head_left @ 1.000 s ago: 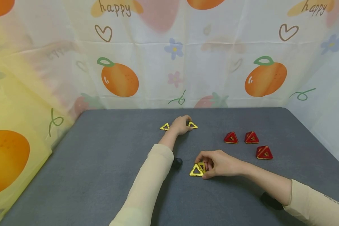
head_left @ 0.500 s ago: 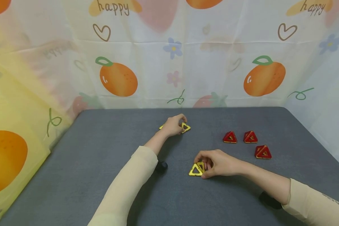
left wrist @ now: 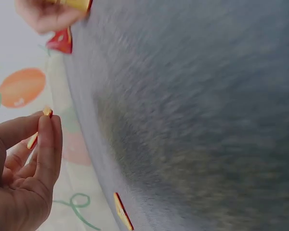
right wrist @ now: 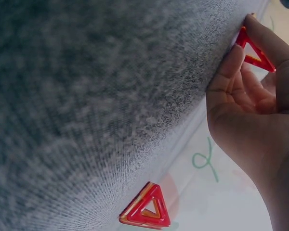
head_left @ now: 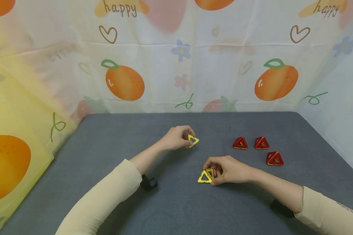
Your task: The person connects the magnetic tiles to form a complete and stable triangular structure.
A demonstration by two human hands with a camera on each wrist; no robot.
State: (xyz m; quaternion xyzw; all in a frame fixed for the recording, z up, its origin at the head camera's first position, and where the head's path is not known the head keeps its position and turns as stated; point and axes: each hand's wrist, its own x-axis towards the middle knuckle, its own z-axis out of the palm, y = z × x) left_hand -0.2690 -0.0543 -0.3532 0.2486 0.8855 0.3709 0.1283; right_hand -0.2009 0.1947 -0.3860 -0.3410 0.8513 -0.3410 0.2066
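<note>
My left hand (head_left: 176,138) pinches one yellow triangular magnetic tile (head_left: 196,140) between thumb and fingers, held above the table left of and beyond my right hand (head_left: 230,170). In the left wrist view that tile (left wrist: 32,141) appears edge-on between the fingertips. My right hand grips yellow triangular tiles (head_left: 204,181) that stand joined at an angle on the table; part of them is hidden behind its fingers. Their other side shows red (right wrist: 265,65) in the right wrist view. Another tile (left wrist: 122,211) lies on the table, seen only in the left wrist view.
Three red pyramids of tiles, one nearer (head_left: 275,159) and two farther back (head_left: 240,143) (head_left: 261,143), stand on the grey table (head_left: 129,130) right of my hands. A printed curtain (head_left: 211,78) hangs behind the table and along its sides.
My left hand has picked up a yellow tile at the back of the table and carried it nearer, turning it on the way. The right hand stays still with its tiles.
</note>
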